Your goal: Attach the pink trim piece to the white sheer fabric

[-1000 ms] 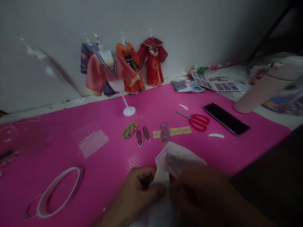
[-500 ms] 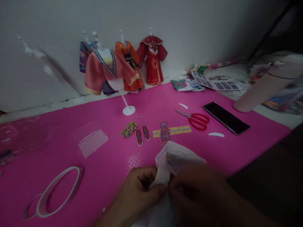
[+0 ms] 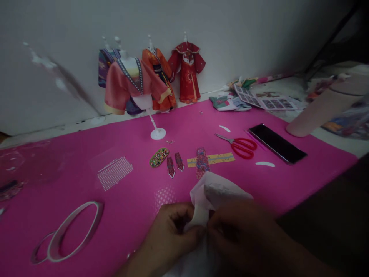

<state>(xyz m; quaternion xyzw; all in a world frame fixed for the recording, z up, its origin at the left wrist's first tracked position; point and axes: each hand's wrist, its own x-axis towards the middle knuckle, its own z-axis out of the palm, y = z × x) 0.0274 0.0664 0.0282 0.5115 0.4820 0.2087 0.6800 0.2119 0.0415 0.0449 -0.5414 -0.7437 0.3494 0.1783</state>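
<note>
1. Our left grip [image 3: 173,232] is clamped on white cloth [image 3: 220,188].
2. Our right grip [image 3: 239,227] is at the cloth; too dark to tell if closed.
3. We have the cloth at the near side of the pink tabletop [image 3: 123,215].
4. Beyond: scissors [image 3: 235,143], phone [image 3: 276,143].

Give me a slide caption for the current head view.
Left hand and right hand hold white cloth at a pink mat, red-handled scissors and small garments beyond.
</note>
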